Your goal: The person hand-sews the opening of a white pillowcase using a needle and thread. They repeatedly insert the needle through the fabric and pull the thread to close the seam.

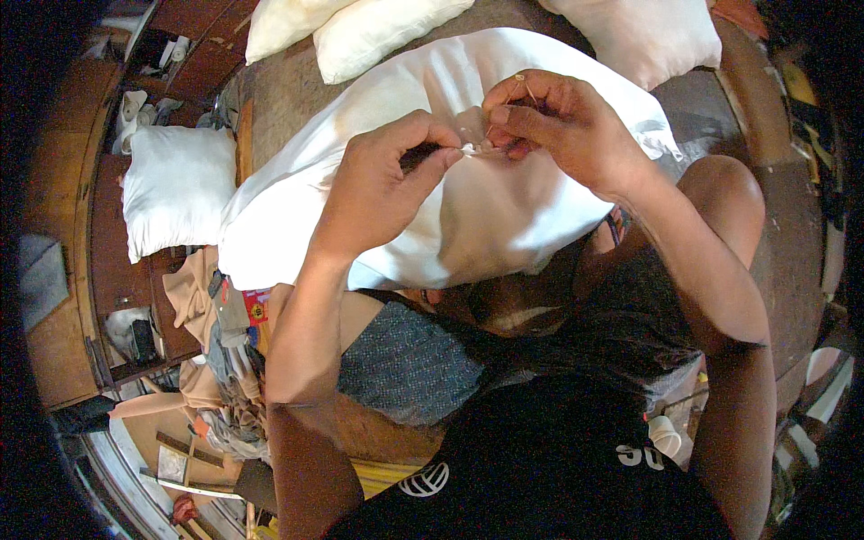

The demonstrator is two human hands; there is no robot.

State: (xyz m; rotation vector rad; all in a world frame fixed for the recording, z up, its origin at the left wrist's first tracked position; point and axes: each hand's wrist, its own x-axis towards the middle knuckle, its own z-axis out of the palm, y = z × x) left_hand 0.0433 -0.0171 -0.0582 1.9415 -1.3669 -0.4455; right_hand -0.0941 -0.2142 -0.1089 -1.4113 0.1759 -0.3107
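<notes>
A large white pillow (pixel 315 193) lies across my lap and the worn wooden surface in front of me. My left hand (pixel 382 175) is closed in a pinch on a gathered bit of its white cloth, near the middle of the pillow. Just to the right, my right hand (pixel 567 126) has its fingers bent together beside the same gathered spot. A thin, light, needle-like thing (pixel 530 87) sticks up between the right thumb and fingers; it is too small to make out fully. The fingertips of both hands are a short gap apart.
White pillows (pixel 387 36) lie at the far side, with another pillow (pixel 634 40) at the far right. A smaller white pillow (pixel 178 189) rests at the left by brown wooden shelving (pixel 58 180). Crumpled clothes (pixel 225 378) hang at lower left. A white cup (pixel 664 436) is near my right side.
</notes>
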